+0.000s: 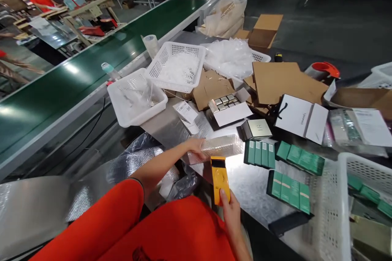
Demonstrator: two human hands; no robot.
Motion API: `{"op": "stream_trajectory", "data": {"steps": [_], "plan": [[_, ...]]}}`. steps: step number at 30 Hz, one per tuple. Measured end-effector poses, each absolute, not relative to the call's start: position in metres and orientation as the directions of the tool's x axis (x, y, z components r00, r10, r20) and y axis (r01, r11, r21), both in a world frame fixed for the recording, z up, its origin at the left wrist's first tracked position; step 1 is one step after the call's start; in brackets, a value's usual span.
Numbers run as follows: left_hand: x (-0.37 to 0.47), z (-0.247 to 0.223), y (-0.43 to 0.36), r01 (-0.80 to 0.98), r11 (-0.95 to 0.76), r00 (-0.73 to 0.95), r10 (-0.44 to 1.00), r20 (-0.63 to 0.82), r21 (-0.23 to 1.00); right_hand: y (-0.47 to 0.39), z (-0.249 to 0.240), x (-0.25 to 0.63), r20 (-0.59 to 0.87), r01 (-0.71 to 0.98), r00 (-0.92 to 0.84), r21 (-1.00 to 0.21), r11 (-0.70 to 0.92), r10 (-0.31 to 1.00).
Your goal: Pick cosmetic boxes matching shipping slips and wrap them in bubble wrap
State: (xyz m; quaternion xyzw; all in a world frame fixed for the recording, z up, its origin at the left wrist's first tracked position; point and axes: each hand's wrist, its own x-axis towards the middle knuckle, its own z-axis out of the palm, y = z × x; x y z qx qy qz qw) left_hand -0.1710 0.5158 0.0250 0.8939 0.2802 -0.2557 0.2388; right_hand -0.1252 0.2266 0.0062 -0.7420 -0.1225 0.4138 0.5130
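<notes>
My left hand [196, 148] is closed on the near end of a bubble-wrapped box [223, 145], which lies on the metal table. In my right hand [232, 209], close to my body, is a yellow tape dispenser [219, 179] with a dark top end. Its top end is just below the wrapped box. Right of the wrapped box stand green boxes [259, 153] in a row, with more green boxes [290, 189] nearer me. A pale gold-topped box [259, 129] sits behind them.
White baskets [128, 120] of plastic pieces stand at the back left, beside a green conveyor belt [134, 28]. Further back are cardboard sheets [280, 83] and an open box [234, 115] of small square items. A white paper bag [301, 118] and a white basket [344, 204] are on the right.
</notes>
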Motion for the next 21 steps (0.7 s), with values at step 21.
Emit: {"op": "stream_trajectory", "data": {"steps": [21], "plan": [[-0.164,0.010,0.469,0.749,-0.652,0.653,0.697,-0.296,0.115,0.236,0.029,-0.110,-0.551,-0.135,0.575,-0.793,-0.595,0.605]]}}
